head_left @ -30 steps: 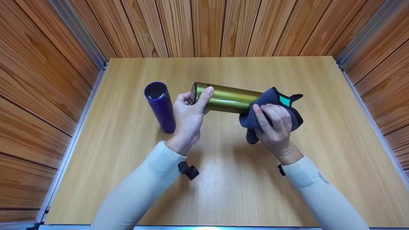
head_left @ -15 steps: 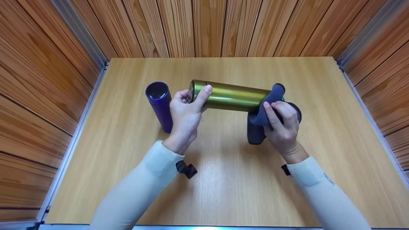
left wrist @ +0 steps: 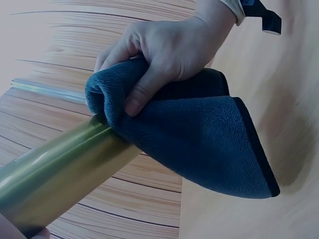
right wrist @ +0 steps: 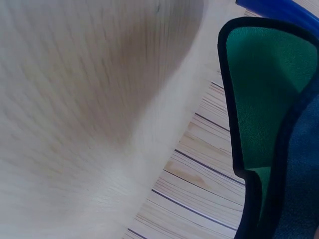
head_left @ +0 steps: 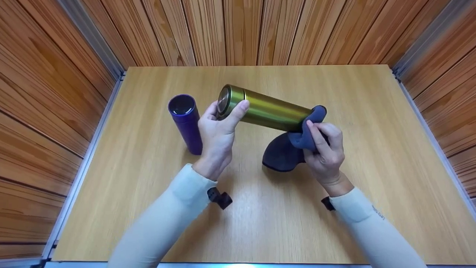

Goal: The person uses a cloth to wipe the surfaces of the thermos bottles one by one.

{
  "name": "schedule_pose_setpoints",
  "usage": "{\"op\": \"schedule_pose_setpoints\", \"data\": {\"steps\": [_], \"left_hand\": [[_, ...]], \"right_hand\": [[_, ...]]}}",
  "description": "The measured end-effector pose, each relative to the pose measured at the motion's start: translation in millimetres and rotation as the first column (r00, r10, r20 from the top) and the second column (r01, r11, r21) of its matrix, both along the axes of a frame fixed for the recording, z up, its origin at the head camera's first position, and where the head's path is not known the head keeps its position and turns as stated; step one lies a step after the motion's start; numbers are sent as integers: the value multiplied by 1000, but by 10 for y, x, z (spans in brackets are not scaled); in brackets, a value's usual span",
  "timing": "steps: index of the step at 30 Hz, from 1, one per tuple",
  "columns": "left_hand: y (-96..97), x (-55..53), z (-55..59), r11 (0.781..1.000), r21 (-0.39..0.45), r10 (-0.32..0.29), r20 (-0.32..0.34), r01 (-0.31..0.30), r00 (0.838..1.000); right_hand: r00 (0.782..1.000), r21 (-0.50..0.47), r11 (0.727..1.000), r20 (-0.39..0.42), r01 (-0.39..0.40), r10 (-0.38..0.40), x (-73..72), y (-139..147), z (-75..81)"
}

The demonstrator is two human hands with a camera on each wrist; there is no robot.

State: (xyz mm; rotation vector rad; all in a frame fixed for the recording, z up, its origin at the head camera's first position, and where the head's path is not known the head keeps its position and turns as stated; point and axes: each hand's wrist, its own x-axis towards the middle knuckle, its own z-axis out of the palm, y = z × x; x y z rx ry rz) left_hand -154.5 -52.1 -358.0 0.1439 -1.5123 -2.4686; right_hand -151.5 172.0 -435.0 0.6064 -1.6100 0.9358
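Observation:
My left hand [head_left: 217, 139] grips a shiny olive-gold thermos flask [head_left: 273, 111] near its lid end, thumb along the side. The flask is held above the table, tilted, its lid end up and to the left. Round its base end, my right hand [head_left: 327, 154] holds a dark blue cloth [head_left: 282, 152] with black edging. In the left wrist view the right thumb presses the fuzzy blue side of the cloth [left wrist: 194, 134] by the flask's base, which the cloth hides. The right wrist view shows the cloth's green reverse side [right wrist: 266, 94].
A purple flask [head_left: 189, 126] stands upright on the wooden table [head_left: 238, 230], just left of my left hand. Wood-panelled walls [head_left: 241, 33] close in the back and both sides. Small black devices are strapped at both wrists.
The flask's lid end has risen and turned so its round top shows more. The cloth has swung, its loose flap now hanging lower left of my right hand.

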Motion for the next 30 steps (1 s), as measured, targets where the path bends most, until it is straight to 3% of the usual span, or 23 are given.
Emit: {"op": "schedule_pose_setpoints", "data": {"steps": [8, 13, 17, 24, 30], "left_hand": [[70, 11, -5, 999, 46, -24, -118, 30, 993], [100, 22, -54, 998, 5, -52, -217, 55, 975], [111, 18, -87, 998, -34, -67, -256, 61, 964], [99, 16, -163, 983, -142, -151, -283, 115, 947], [114, 12, -230, 942, -301, -245, -307, 151, 919]], "right_hand": [[998, -18, 1000, 56, -18, 19, 41, 8, 30], [990, -21, 997, 115, -76, 78, 47, 30, 18], [980, -18, 995, 175, -98, 99, 44, 51, 32], [941, -30, 988, 301, -153, 155, -10, 151, 40], [900, -21, 968, 364, -248, 239, -45, 176, 126]]}}
